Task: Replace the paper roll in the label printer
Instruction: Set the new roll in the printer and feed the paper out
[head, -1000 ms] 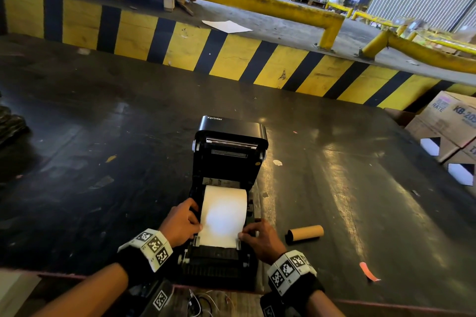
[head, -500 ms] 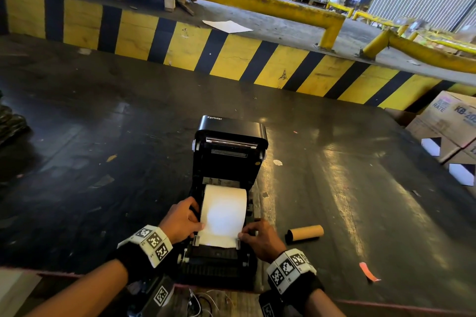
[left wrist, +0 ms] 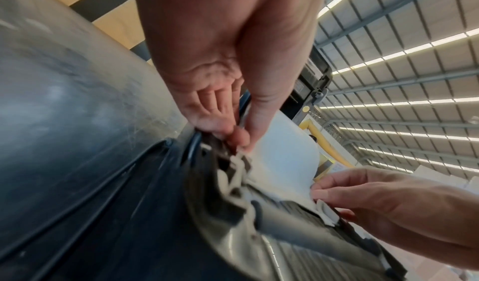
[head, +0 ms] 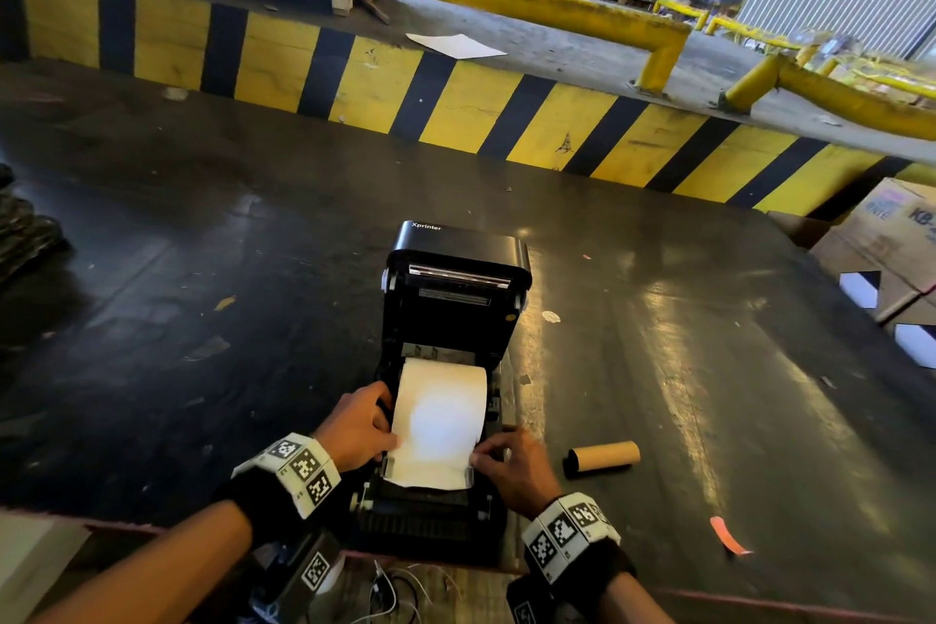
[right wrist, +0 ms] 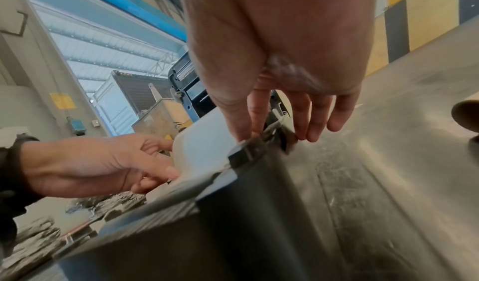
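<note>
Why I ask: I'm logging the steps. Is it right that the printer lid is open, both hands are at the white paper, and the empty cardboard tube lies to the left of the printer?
Not quite. The head view shows the cardboard tube lying right of the printer, not left. The lid is open, and the left hand and right hand are at the white paper.

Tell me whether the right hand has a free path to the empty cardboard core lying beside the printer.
Probably yes. The cardboard core lies in the open on the table, right of the right hand, nothing between them; that hand would first have to release the paper.
</note>
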`<state>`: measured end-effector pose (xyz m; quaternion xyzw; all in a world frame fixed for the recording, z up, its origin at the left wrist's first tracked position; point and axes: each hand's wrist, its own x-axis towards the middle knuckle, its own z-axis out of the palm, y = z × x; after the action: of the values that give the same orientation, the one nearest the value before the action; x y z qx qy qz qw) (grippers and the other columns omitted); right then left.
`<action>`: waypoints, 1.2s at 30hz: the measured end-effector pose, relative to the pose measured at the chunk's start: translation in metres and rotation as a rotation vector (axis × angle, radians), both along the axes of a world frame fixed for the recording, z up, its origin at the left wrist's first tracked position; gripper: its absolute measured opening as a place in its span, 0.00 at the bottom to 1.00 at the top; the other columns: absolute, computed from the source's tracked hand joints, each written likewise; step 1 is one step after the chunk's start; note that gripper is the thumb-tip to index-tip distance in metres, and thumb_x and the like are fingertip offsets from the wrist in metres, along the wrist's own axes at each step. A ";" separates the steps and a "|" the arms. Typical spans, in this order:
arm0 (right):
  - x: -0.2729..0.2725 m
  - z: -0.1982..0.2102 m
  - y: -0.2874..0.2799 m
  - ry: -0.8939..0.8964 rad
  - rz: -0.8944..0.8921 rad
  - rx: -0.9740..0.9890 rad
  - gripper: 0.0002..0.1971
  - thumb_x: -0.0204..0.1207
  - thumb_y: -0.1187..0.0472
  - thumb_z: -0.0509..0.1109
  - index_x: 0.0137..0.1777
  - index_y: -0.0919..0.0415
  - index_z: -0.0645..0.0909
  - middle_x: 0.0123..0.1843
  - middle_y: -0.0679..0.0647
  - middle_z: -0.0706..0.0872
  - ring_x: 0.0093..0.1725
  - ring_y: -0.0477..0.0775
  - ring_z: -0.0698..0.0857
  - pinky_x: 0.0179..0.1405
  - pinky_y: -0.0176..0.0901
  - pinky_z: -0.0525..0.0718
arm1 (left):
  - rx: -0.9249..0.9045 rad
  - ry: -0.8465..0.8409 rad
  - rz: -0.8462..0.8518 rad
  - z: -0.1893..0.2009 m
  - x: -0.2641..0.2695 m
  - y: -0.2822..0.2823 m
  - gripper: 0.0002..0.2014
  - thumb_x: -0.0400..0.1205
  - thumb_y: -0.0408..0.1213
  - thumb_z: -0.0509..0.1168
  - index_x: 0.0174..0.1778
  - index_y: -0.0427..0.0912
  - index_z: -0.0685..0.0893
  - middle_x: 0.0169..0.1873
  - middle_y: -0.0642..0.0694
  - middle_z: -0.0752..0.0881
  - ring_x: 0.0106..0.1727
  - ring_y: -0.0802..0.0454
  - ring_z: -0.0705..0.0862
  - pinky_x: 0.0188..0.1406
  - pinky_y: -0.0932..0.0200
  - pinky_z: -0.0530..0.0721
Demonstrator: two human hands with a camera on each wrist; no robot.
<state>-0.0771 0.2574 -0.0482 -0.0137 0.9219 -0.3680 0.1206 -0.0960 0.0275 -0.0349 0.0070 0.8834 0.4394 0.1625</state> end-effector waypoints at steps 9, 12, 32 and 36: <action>0.024 0.001 -0.008 0.410 0.227 0.205 0.13 0.66 0.44 0.71 0.42 0.52 0.85 0.50 0.51 0.82 0.52 0.53 0.77 0.51 0.48 0.74 | -0.117 0.052 -0.004 0.008 0.006 0.001 0.19 0.71 0.32 0.75 0.54 0.42 0.77 0.36 0.46 0.88 0.35 0.53 0.87 0.34 0.61 0.85; 0.026 0.000 -0.015 0.360 0.446 0.259 0.22 0.67 0.39 0.62 0.50 0.52 0.85 0.53 0.54 0.83 0.55 0.58 0.78 0.53 0.52 0.73 | -0.227 0.245 -0.016 0.018 0.023 0.005 0.14 0.71 0.37 0.73 0.48 0.48 0.77 0.32 0.49 0.86 0.33 0.53 0.84 0.30 0.60 0.80; 0.014 0.003 -0.025 0.702 0.900 0.763 0.06 0.62 0.52 0.76 0.34 0.50 0.82 0.25 0.45 0.83 0.29 0.47 0.81 0.34 0.37 0.76 | -0.780 0.421 -0.646 0.019 0.049 0.026 0.13 0.81 0.42 0.59 0.57 0.43 0.80 0.55 0.38 0.85 0.57 0.38 0.80 0.55 0.47 0.77; 0.017 0.007 -0.027 0.781 0.899 0.769 0.05 0.62 0.54 0.74 0.33 0.52 0.81 0.23 0.46 0.83 0.27 0.46 0.81 0.31 0.36 0.79 | -0.759 0.414 -0.657 0.016 0.048 0.023 0.12 0.80 0.40 0.60 0.55 0.40 0.81 0.51 0.35 0.87 0.54 0.34 0.84 0.51 0.45 0.81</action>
<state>-0.0596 0.2303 -0.0411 -0.4805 0.8673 0.1008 -0.0823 -0.0476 0.0510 -0.0193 0.3100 0.9449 0.0050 0.1048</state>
